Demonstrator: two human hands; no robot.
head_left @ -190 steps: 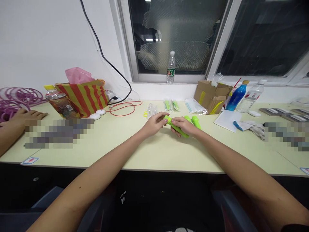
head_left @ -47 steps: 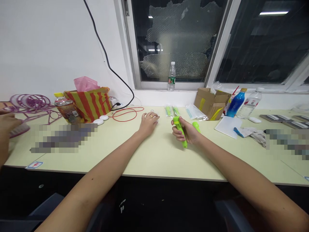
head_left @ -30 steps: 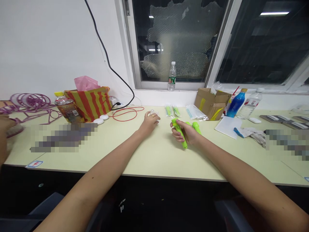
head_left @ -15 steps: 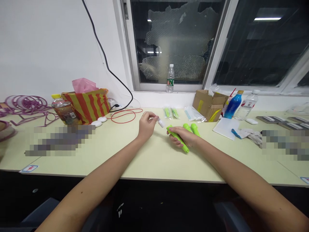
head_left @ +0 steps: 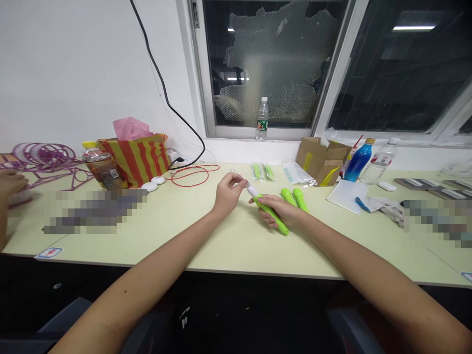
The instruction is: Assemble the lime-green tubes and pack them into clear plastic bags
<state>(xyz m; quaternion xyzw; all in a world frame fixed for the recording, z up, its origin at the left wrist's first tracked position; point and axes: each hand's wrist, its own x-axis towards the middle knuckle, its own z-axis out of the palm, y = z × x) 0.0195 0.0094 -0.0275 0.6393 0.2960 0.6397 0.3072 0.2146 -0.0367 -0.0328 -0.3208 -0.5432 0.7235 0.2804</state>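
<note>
My left hand (head_left: pixel 228 194) pinches the end of a small white translucent cylinder (head_left: pixel 252 191) between thumb and fingertips. Its other end meets the upper end of a bright green flashlight tube (head_left: pixel 277 221); whether it sits inside the tube or only against it, I cannot tell. My right hand (head_left: pixel 283 207) is wrapped round that tube, which slants down to the right above the table. Just beyond the right hand lie two similar green flashlights, a left one (head_left: pixel 287 195) and a right one (head_left: pixel 301 200), with wider heads.
Bagged green pieces (head_left: pixel 257 171) and a clear packet (head_left: pixel 299 174) lie near the wall beside a cardboard box (head_left: pixel 321 162). Bottles, including a blue one (head_left: pixel 359 160), stand right. A striped bag (head_left: pixel 138 160) and red cable (head_left: pixel 191 178) are left. Another person's hand (head_left: pixel 13 183) shows far left.
The white cylinder in my left hand has come to the end of the green flashlight tube, where a gap was before. Another person's hand has appeared at the far left.
</note>
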